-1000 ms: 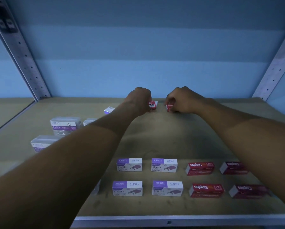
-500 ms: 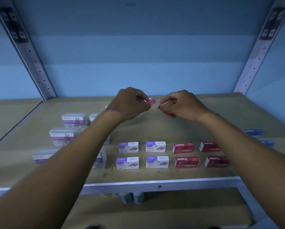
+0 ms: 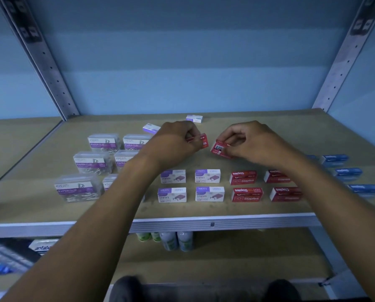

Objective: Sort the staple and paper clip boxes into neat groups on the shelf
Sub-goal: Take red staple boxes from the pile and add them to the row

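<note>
My left hand pinches a red staple box above the shelf. Beside it, my right hand pinches a second red staple box, tilted with its barcode showing. Below them lie several purple-and-white staple boxes in a grid and several red staple boxes in a grid to their right. Clear paper clip boxes are grouped at the left. Two loose purple-and-white boxes lie near the back wall.
Blue boxes lie in a column at the right end of the shelf. Metal uprights stand at the back corners. Cans stand on the lower shelf, under the front rail.
Both hands lifted the red boxes off the back of the shelf and drew them towards me. The camera pulled back, so the lower shelf now shows.
</note>
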The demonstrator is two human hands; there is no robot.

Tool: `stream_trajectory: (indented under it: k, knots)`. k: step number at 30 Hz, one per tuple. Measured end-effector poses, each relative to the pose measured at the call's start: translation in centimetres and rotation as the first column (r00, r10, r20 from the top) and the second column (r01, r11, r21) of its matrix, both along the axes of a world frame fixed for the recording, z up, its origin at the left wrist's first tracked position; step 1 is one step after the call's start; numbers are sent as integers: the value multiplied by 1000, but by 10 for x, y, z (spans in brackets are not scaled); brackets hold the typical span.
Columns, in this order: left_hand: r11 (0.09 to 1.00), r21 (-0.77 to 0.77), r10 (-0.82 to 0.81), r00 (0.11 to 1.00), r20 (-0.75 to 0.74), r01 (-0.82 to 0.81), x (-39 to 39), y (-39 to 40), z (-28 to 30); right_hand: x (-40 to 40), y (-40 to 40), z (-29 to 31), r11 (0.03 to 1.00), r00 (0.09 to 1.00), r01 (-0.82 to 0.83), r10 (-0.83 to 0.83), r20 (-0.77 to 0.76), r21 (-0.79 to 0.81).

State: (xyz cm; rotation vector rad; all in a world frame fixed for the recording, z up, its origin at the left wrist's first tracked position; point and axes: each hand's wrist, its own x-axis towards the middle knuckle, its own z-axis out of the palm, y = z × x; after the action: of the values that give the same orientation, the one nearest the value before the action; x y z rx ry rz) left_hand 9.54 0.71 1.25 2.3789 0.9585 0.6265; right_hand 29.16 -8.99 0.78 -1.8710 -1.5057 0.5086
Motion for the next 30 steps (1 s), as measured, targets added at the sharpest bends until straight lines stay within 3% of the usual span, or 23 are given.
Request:
stream_trajectory:
  k: [8, 15, 20, 25, 30]
  knots:
    - [991, 58, -104, 971, -216, 119, -8, 15, -4, 11, 0, 4, 999, 990, -10, 14, 138, -34]
    - [991, 43, -107, 936, -335, 128, -6, 19, -8, 15, 2, -6, 991, 973, -20, 49, 224, -129]
    - [996, 19, -82, 953, -290, 92, -9, 16, -7, 16, -2, 1, 990, 967, -19, 54, 249, -142]
    - [997, -23, -81, 981, -175, 78, -15, 14, 2, 11, -10, 27, 997, 982, 80, -76, 170, -13]
    - [996, -17, -94, 974, -208, 93, -18, 12, 0, -7, -6, 23, 967, 966, 58, 9, 259, -249]
